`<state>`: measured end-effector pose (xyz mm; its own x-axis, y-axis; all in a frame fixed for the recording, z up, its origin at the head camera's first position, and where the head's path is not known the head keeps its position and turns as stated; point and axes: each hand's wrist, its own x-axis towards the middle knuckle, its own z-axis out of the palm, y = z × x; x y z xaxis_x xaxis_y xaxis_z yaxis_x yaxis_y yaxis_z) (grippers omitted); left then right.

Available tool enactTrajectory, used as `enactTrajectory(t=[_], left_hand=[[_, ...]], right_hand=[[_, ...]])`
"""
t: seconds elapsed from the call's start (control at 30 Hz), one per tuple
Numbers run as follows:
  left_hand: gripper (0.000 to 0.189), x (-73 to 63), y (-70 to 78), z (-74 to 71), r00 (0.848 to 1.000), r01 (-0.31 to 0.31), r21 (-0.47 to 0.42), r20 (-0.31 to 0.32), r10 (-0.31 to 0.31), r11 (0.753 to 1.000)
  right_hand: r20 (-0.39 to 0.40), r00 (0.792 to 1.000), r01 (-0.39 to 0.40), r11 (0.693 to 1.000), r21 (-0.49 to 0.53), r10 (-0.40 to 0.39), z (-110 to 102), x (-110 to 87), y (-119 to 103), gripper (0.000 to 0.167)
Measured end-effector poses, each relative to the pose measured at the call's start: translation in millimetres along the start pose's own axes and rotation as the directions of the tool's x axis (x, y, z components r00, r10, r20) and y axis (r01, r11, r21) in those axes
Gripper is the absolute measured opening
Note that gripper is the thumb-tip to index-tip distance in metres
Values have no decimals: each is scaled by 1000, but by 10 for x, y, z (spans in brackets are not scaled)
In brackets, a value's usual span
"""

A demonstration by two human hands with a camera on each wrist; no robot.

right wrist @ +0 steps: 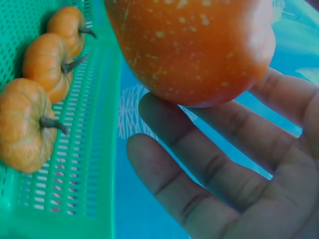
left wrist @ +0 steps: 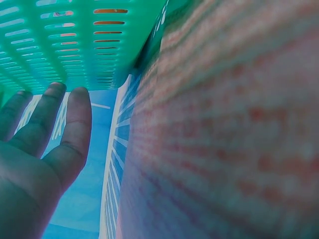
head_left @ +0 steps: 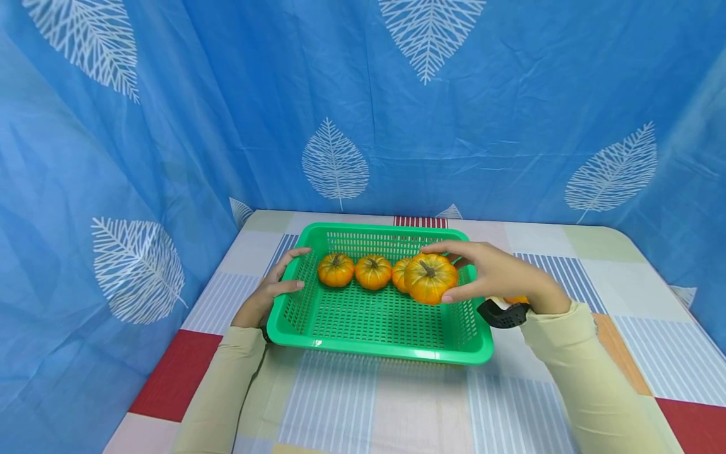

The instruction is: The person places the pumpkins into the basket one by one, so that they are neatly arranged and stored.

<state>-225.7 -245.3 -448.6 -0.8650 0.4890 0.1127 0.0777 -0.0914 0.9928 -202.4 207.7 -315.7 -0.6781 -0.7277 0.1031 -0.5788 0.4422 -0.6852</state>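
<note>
A green plastic basket (head_left: pixel 368 357) with slotted walls stands on the table. Along its far side sit three small orange pumpkins, among them a left one (head_left: pixel 336 270) and a middle one (head_left: pixel 373 272); the third (head_left: pixel 399 275) is partly covered. My right hand (head_left: pixel 482 268) grips another small pumpkin (head_left: pixel 429 279) between thumb and fingers, above the basket's right part. In the right wrist view its smooth, speckled underside (right wrist: pixel 194 55) shows. My left hand (head_left: pixel 278 287) rests at the basket's left rim, its fingers (left wrist: pixel 77 119) fairly straight against the outer wall.
Something orange (head_left: pixel 516 299) lies right of the basket, mostly hidden behind my right wrist. A patchwork cloth (head_left: pixel 420 410) covers the table. Blue curtains with white leaf prints (head_left: pixel 334 161) hang behind and at both sides.
</note>
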Motion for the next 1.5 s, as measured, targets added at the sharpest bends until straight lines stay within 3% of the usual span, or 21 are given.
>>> enactTrajectory(t=[0.3,0.73,1.0,1.33,1.5], left_hand=[[71,-3,-6,4,999,27,-8,-18,-27,1000],[72,14,-18,-10,1000,6,39,-24,-5,999],[72,18,-23,-8,999,9,58,-31,-7,998],[71,17,-24,0,999,18,25,-28,-17,1000],[71,11,-16,2,999,18,49,-40,-17,999]], right_hand=[[60,998,6,999,43,-8,77,227,-20,71],[95,995,31,998,57,-36,232,530,25,73],[135,990,29,990,135,-47,328,688,12,73],[170,985,17,994,111,-36,452,856,18,72],[195,981,-4,995,101,-16,491,936,17,73]])
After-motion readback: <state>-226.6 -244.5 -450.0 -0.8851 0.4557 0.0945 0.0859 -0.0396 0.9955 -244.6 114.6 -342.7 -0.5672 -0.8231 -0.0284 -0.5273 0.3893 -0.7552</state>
